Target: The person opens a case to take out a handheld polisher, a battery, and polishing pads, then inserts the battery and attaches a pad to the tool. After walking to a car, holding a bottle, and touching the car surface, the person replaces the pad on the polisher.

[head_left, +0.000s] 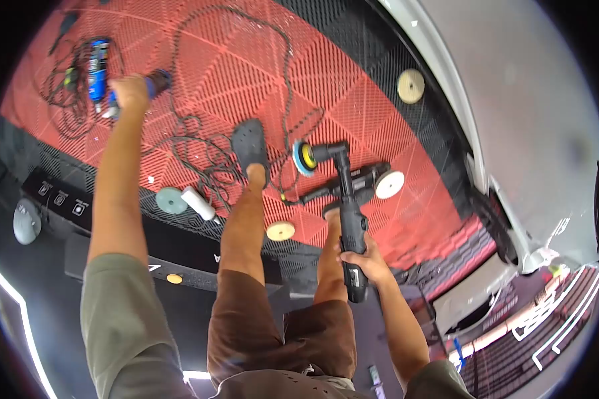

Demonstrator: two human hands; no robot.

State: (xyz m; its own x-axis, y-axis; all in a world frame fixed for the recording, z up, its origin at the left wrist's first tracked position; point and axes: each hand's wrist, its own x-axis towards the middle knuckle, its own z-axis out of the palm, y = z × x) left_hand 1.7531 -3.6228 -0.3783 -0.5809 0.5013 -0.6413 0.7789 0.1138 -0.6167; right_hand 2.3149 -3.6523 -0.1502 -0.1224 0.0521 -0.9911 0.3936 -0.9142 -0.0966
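My right hand (367, 261) is wrapped round the lower body of a black handheld polisher (350, 226). The polisher's head points up and left, with a yellow and light-blue pad (304, 157) on it. Far to the left, my left hand (132, 92) is closed round a blue bottle (158, 81), its pale tip showing below the fingers. Beside that hand stands out another blue bottle (98, 70) with dark label print, lying on the floor. A second black polisher (353, 183) with a white pad (389, 185) lies behind the one I hold.
Cords (203, 156) tangle across the red floor tiles (219, 73), near my shoe (249, 143). A green pad (171, 200), a white bottle (198, 203) and a cream pad (280, 231) lie near a black bench (160, 243). Another pad (410, 86) sits by the pale car body (512, 86).
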